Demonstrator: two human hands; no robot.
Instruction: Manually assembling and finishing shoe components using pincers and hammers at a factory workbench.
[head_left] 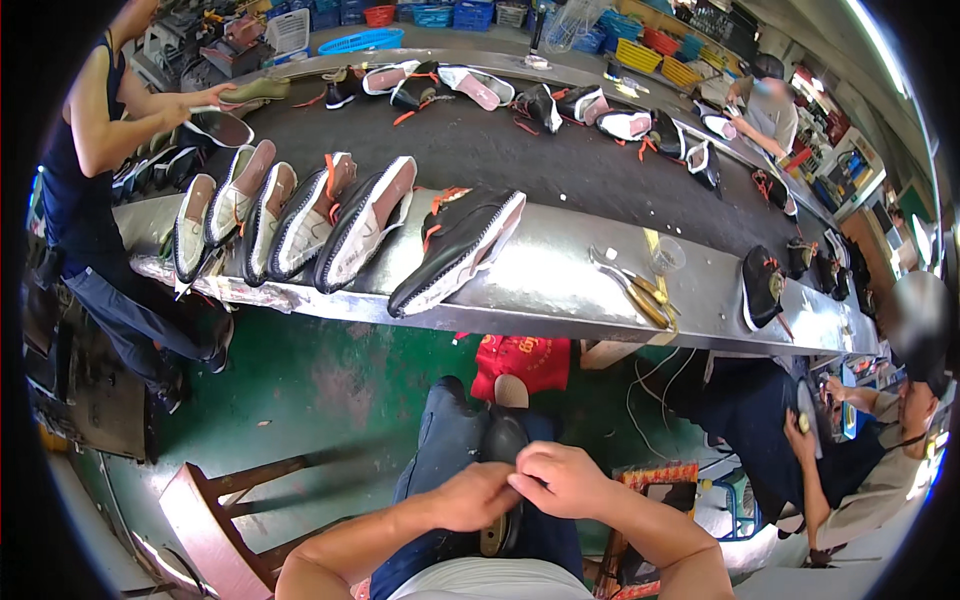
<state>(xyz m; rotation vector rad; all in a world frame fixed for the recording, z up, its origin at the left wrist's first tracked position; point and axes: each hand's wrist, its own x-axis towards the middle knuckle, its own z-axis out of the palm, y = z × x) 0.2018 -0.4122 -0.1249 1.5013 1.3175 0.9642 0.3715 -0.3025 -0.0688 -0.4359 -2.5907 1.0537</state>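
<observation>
Held upright between my knees is a dark shoe [503, 438], its upper end showing above my hands and a lower part below them. My left hand [474, 497] is closed over the middle of the shoe, fingers bent. Close against it, my right hand [562, 480] is also closed, its thumb pressed to its fingers. The two hands meet at the shoe, and whatever they pinch is hidden. On the metal bench edge ahead, a black shoe [465, 240] with an orange lace lies tilted, beside a row of white-and-black shoes [365, 225].
Pliers [640, 290] and a clear cup [668, 255] sit on the metal bench [560, 270]. More shoes line the dark belt [480, 145]. A red bag [520, 365] lies under the bench. A wooden chair [215, 535] stands left. Co-workers stand left and sit right.
</observation>
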